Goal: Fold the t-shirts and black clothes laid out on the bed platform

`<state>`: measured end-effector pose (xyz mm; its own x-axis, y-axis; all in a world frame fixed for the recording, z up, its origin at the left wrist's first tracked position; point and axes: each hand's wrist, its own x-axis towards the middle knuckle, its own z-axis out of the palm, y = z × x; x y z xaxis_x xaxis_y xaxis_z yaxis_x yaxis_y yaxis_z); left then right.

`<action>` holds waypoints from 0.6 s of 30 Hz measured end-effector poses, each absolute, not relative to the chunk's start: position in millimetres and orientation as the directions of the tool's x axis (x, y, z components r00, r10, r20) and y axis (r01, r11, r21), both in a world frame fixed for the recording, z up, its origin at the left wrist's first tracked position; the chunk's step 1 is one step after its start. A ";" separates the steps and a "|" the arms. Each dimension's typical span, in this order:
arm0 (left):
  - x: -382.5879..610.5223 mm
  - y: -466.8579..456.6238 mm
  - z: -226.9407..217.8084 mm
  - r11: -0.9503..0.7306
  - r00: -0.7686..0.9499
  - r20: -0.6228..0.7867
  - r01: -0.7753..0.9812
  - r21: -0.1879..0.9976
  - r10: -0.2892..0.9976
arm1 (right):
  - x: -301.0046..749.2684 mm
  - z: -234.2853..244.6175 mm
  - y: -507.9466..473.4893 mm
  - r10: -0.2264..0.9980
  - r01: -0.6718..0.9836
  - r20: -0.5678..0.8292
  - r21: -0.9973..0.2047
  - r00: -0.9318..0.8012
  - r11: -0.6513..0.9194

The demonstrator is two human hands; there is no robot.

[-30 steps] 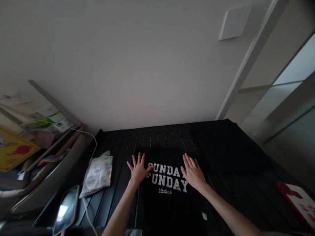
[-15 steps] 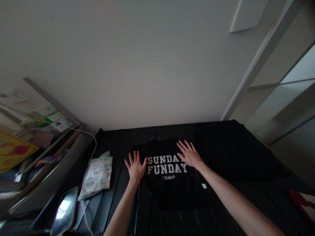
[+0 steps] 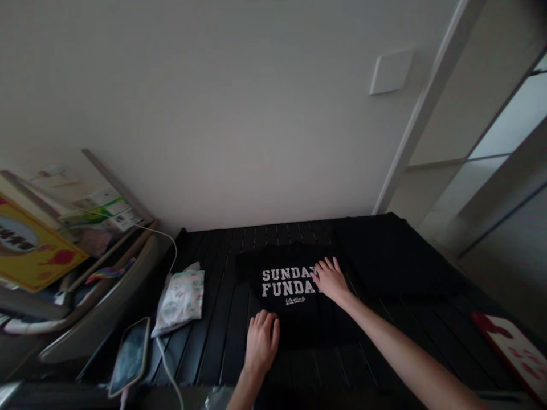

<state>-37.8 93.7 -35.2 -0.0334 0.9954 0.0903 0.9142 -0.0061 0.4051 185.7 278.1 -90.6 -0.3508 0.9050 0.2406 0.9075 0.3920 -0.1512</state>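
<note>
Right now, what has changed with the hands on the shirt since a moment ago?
The left hand has moved from beside the print down to the near edge of the black T-shirt, fingers curled; whether it grips is unclear. The right hand stays open on the right end of the SUNDAY FUNDAY print.

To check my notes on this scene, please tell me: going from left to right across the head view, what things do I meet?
yellow printed board, smartphone, white patterned pouch, black SUNDAY FUNDAY shirt, black cloth, red-and-white card
</note>
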 end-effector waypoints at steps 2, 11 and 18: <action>-43.6 80.3 -41.0 0.082 -0.138 0.123 0.922 0.378 0.983 | 188.6 -96.1 254.0 0.910 0.919 0.264 -0.151 -0.319 0.365; -48.4 67.3 -49.1 0.051 -0.135 0.263 0.951 0.304 0.955 | 203.7 -127.2 205.3 0.900 0.904 0.422 -0.335 -0.109 0.266; -45.3 69.5 -48.5 0.000 -0.051 0.199 0.969 0.248 0.979 | 200.9 -121.9 207.3 0.916 0.921 0.365 -0.273 -0.167 0.277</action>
